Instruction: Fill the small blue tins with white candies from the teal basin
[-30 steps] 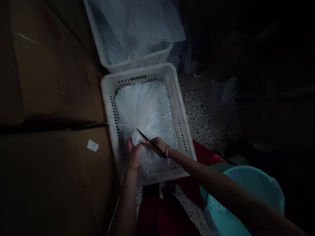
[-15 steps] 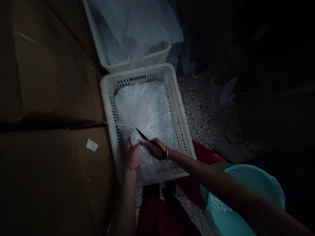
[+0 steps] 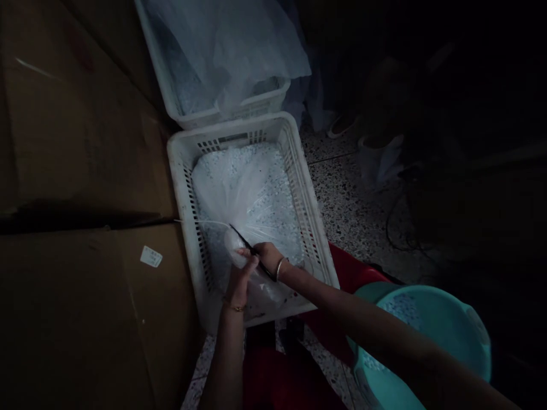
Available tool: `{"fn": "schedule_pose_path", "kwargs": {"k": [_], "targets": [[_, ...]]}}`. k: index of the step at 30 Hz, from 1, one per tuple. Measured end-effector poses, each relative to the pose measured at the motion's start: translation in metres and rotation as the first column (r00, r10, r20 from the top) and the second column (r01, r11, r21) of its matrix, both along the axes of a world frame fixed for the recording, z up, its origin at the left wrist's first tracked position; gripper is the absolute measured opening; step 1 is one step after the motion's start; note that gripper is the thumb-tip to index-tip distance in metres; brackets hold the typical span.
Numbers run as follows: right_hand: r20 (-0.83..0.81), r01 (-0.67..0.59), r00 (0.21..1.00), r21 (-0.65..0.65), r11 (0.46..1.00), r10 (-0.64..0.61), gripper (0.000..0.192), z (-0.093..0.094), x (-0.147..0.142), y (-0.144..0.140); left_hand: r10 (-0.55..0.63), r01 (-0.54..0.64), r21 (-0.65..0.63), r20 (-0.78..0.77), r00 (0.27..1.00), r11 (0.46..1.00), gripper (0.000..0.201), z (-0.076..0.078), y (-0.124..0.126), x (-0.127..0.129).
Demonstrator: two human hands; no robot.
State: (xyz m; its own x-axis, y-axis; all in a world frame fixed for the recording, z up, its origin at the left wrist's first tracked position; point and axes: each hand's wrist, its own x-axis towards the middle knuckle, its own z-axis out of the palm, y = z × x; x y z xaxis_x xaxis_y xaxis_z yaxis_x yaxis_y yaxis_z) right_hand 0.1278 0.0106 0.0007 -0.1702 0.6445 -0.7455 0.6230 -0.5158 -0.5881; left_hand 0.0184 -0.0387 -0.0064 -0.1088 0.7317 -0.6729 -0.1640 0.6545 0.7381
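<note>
A clear plastic bag (image 3: 260, 176) full of small pale pieces lies in a white slotted crate (image 3: 314, 219). Its gathered neck is ringed by a white cable tie (image 3: 207, 221), whose long tail sticks out to the left over the crate's rim. Below the tie, my left hand (image 3: 240, 280) is closed on the bunched plastic, thumb towards the scissors. My right hand (image 3: 269, 259) grips black scissors (image 3: 244, 241), with the blade tips by the tie. Most of the scissor handles are hidden by my right hand.
Cardboard boxes (image 3: 77, 307) stand along the left. Behind is another white crate (image 3: 200, 121) with plastic sheeting (image 3: 256, 42) over it. A turquoise basin (image 3: 453, 336) with small pieces stands at the lower right, beside something red (image 3: 354, 267). Speckled floor (image 3: 337, 188) shows between.
My left hand has shifted down and right along the plastic, its thumb now near the scissors. My right hand has turned, and the scissors' loops show less. The whole view has shifted slightly.
</note>
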Motion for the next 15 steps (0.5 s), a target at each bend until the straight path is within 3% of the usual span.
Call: {"fn": "schedule_pose_path", "kwargs": {"k": [5, 11, 15], "targets": [[-0.035, 0.009, 0.999, 0.003, 1.000, -0.008, 0.036, -0.004, -0.003, -0.004, 0.101, -0.080, -0.184, 0.106, 0.989, 0.980, 0.037, 0.008, 0.007, 0.012], [0.008, -0.061, 0.998, 0.099, 0.993, 0.061, 0.023, -0.003, 0.001, -0.014, 0.040, -0.038, -0.107, 0.021, 0.999, 0.994, 0.038, 0.016, 0.009, 0.013], [-0.032, -0.034, 0.999, 0.107, 0.994, 0.038, 0.022, 0.008, 0.005, -0.015, 0.019, -0.015, -0.088, 0.049, 0.999, 0.996, 0.036, 0.008, 0.002, 0.009]]}}
